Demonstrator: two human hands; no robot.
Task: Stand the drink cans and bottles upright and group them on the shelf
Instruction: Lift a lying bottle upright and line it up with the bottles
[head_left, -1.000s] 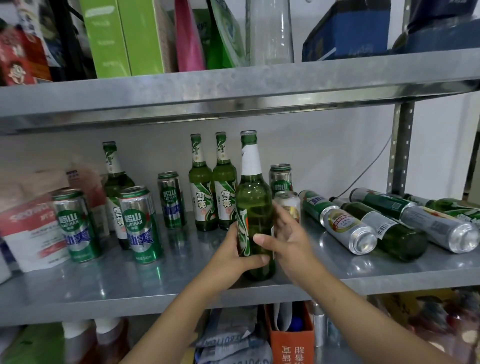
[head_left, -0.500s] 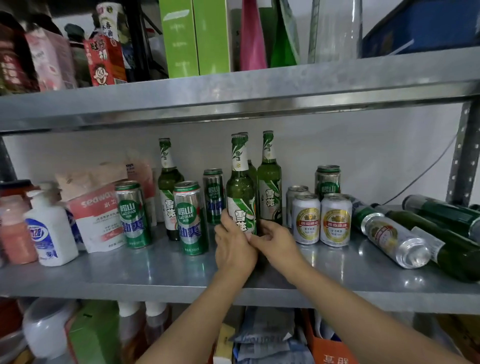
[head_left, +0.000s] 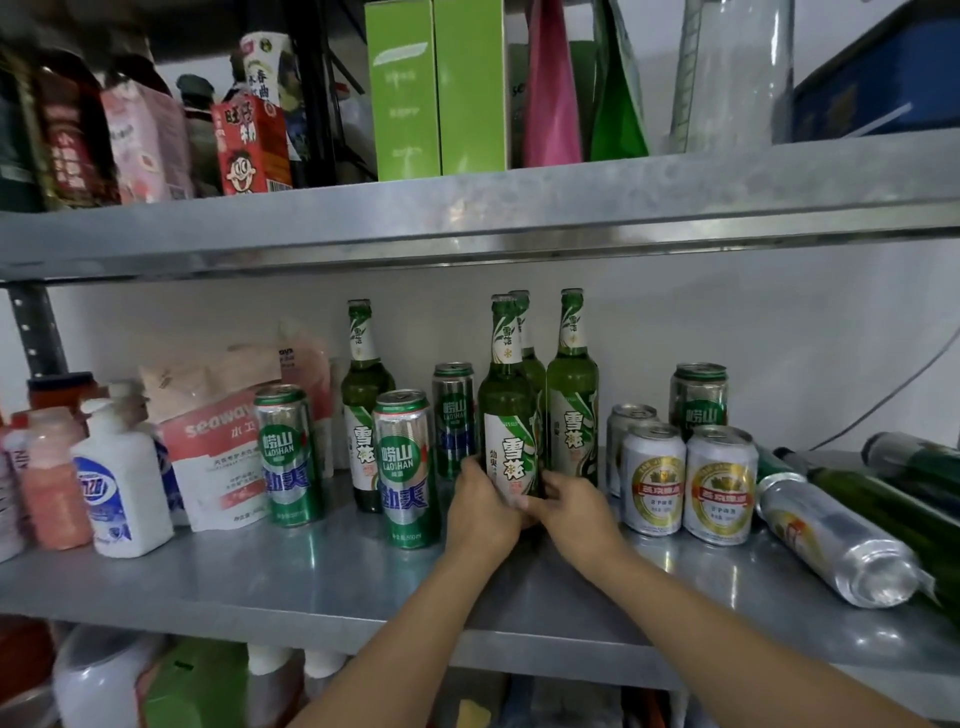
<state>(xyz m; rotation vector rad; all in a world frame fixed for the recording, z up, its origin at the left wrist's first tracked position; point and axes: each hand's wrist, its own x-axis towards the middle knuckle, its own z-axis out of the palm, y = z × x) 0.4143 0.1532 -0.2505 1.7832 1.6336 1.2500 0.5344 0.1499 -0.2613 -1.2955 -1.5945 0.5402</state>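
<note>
Left hand (head_left: 480, 506) and right hand (head_left: 574, 512) clasp the base of the upright green glass beer bottle (head_left: 508, 410), fingers curled round it. It stands mid-way along the grey metal shelf (head_left: 322, 577), just beside two matching bottles (head_left: 571, 395).

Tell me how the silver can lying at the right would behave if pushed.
The silver can lies sideways on the smooth metal shelf, so it would probably roll. The lying green bottle beside it might stop it or roll too.

Forearms enter from 6 o'clock, converging. Left hand (head_left: 483, 514) and right hand (head_left: 577, 514) side by side, fingers (head_left: 553, 483) wrapped round one bottle (head_left: 506, 410).
</note>
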